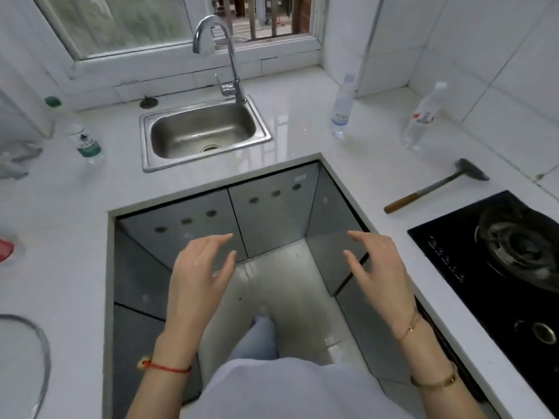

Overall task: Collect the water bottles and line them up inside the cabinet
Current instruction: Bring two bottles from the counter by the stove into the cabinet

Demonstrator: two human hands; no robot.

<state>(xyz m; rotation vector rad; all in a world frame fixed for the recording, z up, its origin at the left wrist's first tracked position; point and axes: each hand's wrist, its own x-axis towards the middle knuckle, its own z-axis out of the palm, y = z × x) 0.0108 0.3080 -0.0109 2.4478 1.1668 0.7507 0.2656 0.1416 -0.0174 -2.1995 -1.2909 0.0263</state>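
Both hands hover empty in the near middle, the left hand (199, 267) and right hand (378, 261) each with fingers spread and loosely bent, palms turned toward one another above the grey cabinet doors (236, 213) that sit closed below the edge of the white surface (302, 137). Three water bottles stand upright and well apart on that surface: a green-labelled bottle (86, 143) far left of the sink (202, 131), a blue-labelled bottle (343, 107) to the right of the sink near the wall corner, and a red-labelled bottle (422, 119) further right. A hammer (435, 186) lies near the stove (499, 252). The bottles look like thin clear plastic, likely light and easily dented, perhaps slick; a hold round the mid-body at the label seems safest. None has been collected yet.
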